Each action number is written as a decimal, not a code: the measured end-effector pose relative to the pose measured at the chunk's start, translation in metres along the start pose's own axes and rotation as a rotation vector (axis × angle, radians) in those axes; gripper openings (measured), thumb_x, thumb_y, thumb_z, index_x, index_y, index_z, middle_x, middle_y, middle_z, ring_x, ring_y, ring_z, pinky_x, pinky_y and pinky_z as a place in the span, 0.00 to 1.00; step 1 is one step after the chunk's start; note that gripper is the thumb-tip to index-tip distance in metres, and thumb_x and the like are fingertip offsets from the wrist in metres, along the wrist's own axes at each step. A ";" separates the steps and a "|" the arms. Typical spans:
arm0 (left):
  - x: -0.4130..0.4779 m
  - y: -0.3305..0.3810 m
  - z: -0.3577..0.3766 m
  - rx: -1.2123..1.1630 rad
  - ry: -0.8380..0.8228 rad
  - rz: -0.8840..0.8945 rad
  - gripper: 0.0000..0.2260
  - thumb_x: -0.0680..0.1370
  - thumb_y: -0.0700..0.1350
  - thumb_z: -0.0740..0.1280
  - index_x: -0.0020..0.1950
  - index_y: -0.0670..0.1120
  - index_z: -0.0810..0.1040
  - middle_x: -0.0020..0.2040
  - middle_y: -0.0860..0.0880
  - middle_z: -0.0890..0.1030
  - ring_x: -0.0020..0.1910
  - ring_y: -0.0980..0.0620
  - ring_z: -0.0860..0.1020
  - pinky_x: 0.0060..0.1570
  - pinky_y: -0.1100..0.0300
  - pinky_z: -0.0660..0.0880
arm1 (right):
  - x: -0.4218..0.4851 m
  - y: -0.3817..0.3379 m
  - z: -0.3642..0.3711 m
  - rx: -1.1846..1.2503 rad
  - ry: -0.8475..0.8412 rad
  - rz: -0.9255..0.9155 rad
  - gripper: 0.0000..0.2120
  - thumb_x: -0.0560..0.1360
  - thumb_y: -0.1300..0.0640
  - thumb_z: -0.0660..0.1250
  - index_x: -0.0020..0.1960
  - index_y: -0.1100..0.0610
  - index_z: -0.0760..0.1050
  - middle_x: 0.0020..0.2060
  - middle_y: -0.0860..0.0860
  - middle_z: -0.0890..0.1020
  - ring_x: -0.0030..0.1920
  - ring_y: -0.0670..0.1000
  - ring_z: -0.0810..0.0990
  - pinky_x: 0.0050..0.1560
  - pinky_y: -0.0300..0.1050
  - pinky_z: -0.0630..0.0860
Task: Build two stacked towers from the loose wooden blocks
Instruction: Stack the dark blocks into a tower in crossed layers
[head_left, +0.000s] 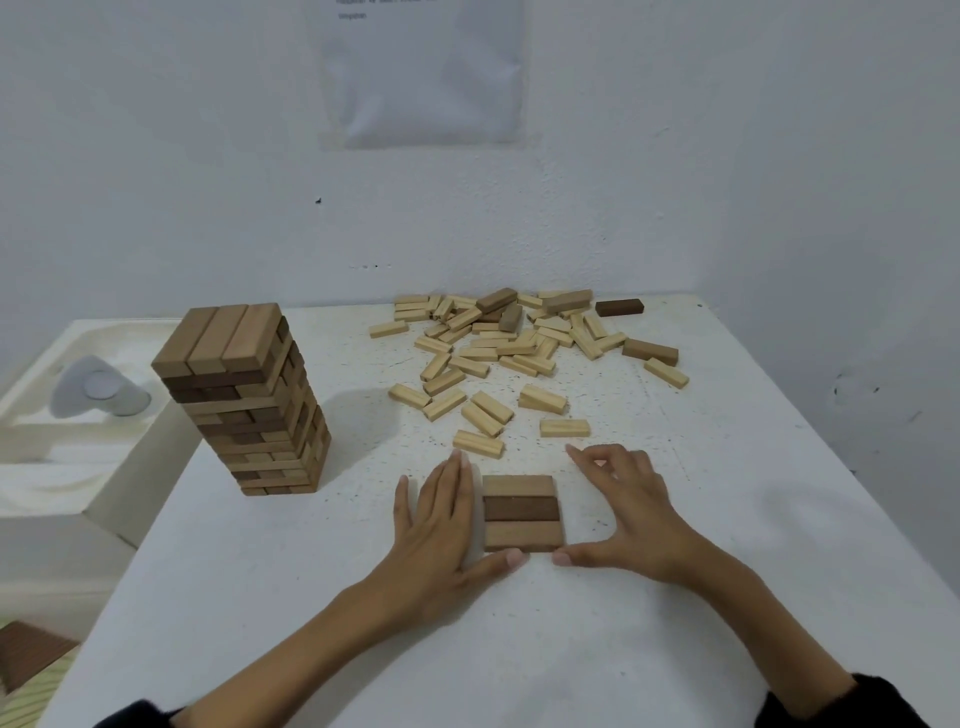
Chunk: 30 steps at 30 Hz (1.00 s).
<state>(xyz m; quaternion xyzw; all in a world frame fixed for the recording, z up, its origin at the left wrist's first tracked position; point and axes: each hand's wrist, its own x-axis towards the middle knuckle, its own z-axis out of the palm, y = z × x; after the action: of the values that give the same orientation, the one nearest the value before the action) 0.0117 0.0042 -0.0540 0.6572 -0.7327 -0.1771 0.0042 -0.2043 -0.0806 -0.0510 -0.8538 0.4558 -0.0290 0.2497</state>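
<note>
A tall tower of wooden blocks (249, 400) stands on the left of the white table (727, 519). Near the front, three blocks lie side by side as a flat layer (521, 512): light, dark, light. My left hand (441, 525) lies flat against the layer's left side, thumb at its near edge. On the layer's right, my right hand (628, 512) has spread fingers, its thumb at the near right corner. Neither hand holds a block. A pile of loose wooden blocks (514, 348) lies behind, towards the wall.
A white wall rises directly behind the table, with a sheet of paper (426, 73) stuck on it. A white moulded tray (67, 395) sits lower, off the table's left edge. A single dark block (619, 307) lies at the back right of the pile.
</note>
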 end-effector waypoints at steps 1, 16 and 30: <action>-0.001 -0.001 0.000 -0.005 0.001 0.005 0.50 0.61 0.78 0.32 0.69 0.45 0.22 0.69 0.50 0.22 0.70 0.55 0.24 0.63 0.53 0.21 | -0.005 -0.001 0.002 -0.065 -0.026 0.020 0.67 0.43 0.14 0.46 0.76 0.47 0.40 0.70 0.42 0.48 0.68 0.45 0.48 0.71 0.45 0.49; 0.002 0.007 0.016 0.032 0.013 0.021 0.50 0.58 0.75 0.23 0.70 0.43 0.23 0.72 0.48 0.23 0.65 0.55 0.19 0.55 0.57 0.15 | -0.016 -0.023 0.027 -0.236 -0.061 0.001 0.65 0.45 0.19 0.20 0.74 0.56 0.28 0.73 0.52 0.31 0.74 0.53 0.33 0.70 0.50 0.32; 0.024 -0.021 -0.018 -0.332 0.134 0.255 0.34 0.65 0.64 0.71 0.68 0.59 0.66 0.62 0.62 0.67 0.63 0.70 0.57 0.63 0.69 0.53 | 0.005 -0.010 0.005 0.090 0.066 -0.178 0.36 0.57 0.27 0.62 0.63 0.33 0.58 0.59 0.35 0.66 0.59 0.37 0.60 0.58 0.37 0.57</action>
<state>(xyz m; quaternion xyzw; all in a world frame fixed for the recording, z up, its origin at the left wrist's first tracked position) 0.0327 -0.0246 -0.0480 0.5600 -0.7686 -0.2491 0.1835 -0.1923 -0.0780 -0.0516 -0.8775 0.3843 -0.0996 0.2691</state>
